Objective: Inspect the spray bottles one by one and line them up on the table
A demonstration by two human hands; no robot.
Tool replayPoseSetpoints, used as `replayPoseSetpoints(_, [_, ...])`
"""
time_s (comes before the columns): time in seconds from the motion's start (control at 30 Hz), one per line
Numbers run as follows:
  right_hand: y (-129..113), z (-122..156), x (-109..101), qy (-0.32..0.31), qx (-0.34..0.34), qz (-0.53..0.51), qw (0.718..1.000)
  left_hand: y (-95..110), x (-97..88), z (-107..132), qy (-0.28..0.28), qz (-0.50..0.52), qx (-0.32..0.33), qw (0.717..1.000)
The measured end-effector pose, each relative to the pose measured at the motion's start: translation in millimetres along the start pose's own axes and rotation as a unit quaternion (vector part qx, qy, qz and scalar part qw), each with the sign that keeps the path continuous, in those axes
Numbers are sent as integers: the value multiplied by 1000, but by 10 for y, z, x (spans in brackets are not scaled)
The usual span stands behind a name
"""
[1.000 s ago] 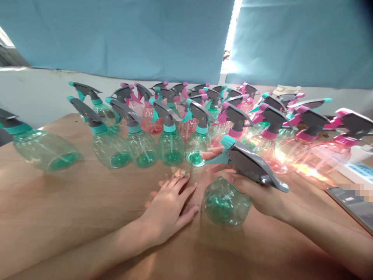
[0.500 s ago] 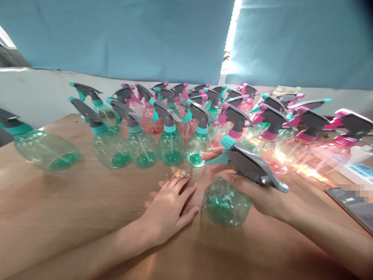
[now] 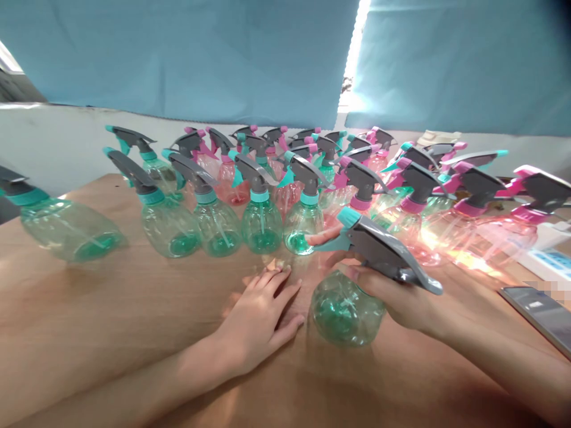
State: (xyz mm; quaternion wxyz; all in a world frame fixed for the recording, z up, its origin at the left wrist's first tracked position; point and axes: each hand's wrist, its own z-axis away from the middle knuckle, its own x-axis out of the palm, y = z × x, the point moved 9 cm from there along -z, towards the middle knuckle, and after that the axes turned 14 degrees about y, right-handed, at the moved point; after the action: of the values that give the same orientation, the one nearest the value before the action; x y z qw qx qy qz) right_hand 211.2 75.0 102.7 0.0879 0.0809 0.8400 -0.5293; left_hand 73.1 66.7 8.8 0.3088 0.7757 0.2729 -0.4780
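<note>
My right hand [image 3: 379, 285] grips a green spray bottle [image 3: 345, 312] around its neck, below the grey sprayer head. Its fingers reach forward by the turquoise trigger, and the bottle is slightly tilted, low over or on the table; which of these I cannot tell. Flat on the wooden table, my left hand [image 3: 263, 309] lies with fingers stretched and thumb apart, a little left of the held bottle and holding nothing. Just beyond the hands stand a green spray bottle [image 3: 304, 223] and another green spray bottle [image 3: 262, 223] with turquoise collars.
Several pink spray bottles [image 3: 475, 229] and green ones crowd the far side of the wooden table [image 3: 147, 333]. One green bottle [image 3: 71, 232] stands apart at the left. A phone [image 3: 537, 315] lies at the right edge. Blue curtains [image 3: 178, 59] hang behind.
The fingers of my right hand have shifted slightly at the trigger. Both hands and the held bottle otherwise stay in place.
</note>
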Motion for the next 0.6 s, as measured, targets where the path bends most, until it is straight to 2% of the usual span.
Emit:
replayPoseSetpoints(0.33, [2, -21, 16, -13, 18, 24, 999, 10, -13, -14, 2, 6, 3, 1000])
replayPoseSetpoints(0.6, [83, 11, -91, 2, 18, 74, 997, 15, -34, -16, 17, 10, 7, 1000])
